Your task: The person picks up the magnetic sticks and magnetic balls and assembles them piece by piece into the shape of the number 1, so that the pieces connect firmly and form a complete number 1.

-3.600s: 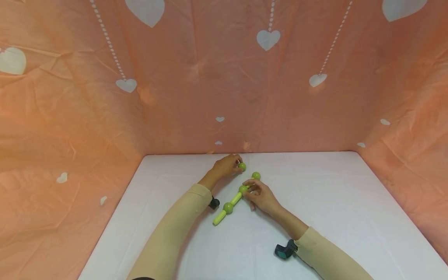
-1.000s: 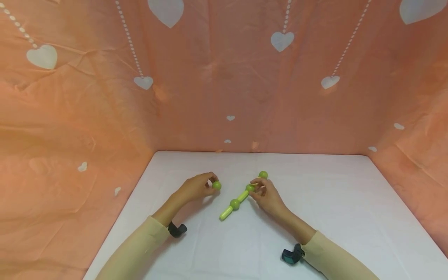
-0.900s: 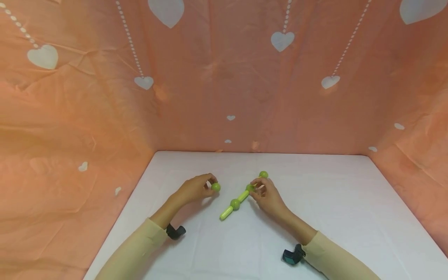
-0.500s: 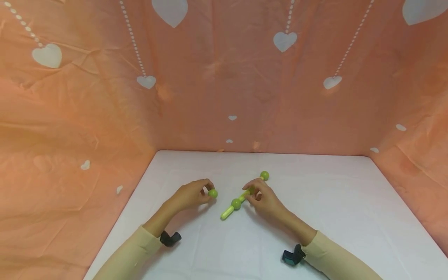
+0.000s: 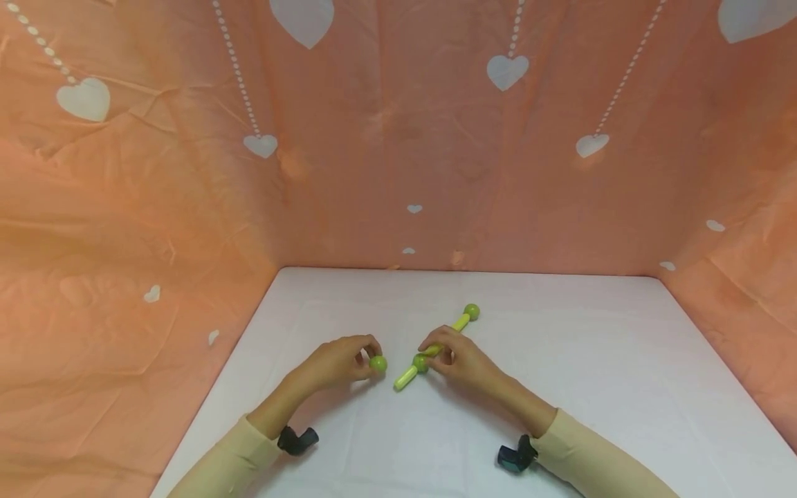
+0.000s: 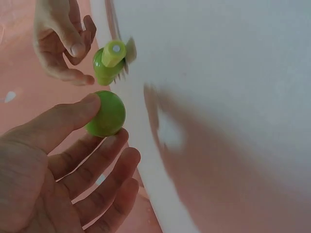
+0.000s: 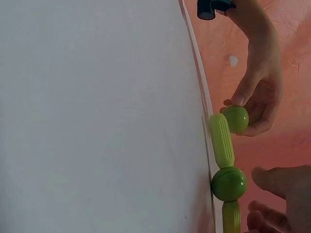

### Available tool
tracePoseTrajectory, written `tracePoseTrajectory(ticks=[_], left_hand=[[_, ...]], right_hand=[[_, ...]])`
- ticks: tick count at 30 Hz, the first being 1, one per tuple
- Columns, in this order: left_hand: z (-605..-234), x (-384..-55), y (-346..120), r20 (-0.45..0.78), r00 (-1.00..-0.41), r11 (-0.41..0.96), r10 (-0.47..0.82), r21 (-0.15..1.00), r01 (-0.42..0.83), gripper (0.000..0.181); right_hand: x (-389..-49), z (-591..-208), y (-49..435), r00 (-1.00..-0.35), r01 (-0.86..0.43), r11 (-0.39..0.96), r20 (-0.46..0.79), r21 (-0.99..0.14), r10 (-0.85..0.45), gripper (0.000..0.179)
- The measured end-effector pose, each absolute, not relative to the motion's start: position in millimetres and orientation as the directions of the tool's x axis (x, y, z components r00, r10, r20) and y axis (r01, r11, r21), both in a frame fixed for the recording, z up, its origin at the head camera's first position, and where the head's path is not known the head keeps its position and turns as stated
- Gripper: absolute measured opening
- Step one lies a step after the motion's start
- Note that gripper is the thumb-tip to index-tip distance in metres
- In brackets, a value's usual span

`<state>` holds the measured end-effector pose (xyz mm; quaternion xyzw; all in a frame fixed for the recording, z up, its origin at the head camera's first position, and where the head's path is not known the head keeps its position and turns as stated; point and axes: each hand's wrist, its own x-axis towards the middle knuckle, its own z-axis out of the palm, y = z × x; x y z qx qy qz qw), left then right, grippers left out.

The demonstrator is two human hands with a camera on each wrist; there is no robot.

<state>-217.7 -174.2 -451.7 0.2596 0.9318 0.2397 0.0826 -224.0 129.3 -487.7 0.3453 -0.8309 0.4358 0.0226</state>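
Note:
My left hand [image 5: 342, 361] pinches a loose green ball [image 6: 108, 114] between thumb and fingertips, above the white table. Right of it lies a chain of yellow-green ribbed rods and green balls, running diagonally away from me. The near rod [image 5: 405, 378] shows a small silvery dot on its free end in the left wrist view. It joins a green ball [image 7: 229, 184], and another ball [image 5: 472, 312] caps the far end. My right hand [image 5: 463, 360] hovers at the near joint, thumb and fingers spread around it; the right wrist view shows a gap to the ball. It covers the chain's middle.
The white table [image 5: 560, 332] meets orange cloth walls [image 5: 436, 173] with white hearts at the back and sides. A dark wrist camera [image 5: 297, 440] sits on the left wrist, another camera [image 5: 517, 456] on the right one.
My left hand has carried the loose ball from the far side leftward, then nearer. My right hand has slid from the chain's middle ball down to the near one. The chain lies almost unmoved.

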Motion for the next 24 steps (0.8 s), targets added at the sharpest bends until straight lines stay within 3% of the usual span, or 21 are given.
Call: tracePoseTrajectory(ticks=[12,24], left_hand=[[-455,-207,-170,-0.088,-0.821,0.739,0.564,0.497,0.455,0.025],[-457,-199,-166,-0.106,-0.802,0.731,0.588,0.495,0.470,0.026]], right_hand=[[-225,-491,122,-0.769,-0.573,0.491,0.224,-0.656,-0.598,0.026],[-226,-493,117,-0.761,-0.585,0.508,0.212,-0.632,-0.613,0.020]])
